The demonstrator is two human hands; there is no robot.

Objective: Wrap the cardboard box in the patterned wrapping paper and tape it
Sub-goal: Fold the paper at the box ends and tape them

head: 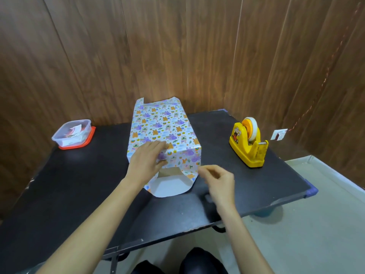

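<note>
Pressing with your left hand (147,162), you lay nearly straight fingers on the wrapping paper (164,123) at the near top edge of the cardboard box (169,171), which sits mid-table (69,190) with its near end uncovered. Your right hand (219,183) hovers just beside the paper's near right corner, fingers loosely curled; whether thumb and forefinger pinch anything is unclear. A yellow tape dispenser (248,147) stands to the right.

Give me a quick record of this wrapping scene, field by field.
Cardboard box: near end open, brown card showing
Wrapping paper: covers top and sides
Left hand: presses paper at near top edge
Right hand: by right flap, fingers curled, hold unclear
Tape dispenser: yellow, right side of table
Container: clear plastic, far left
</note>
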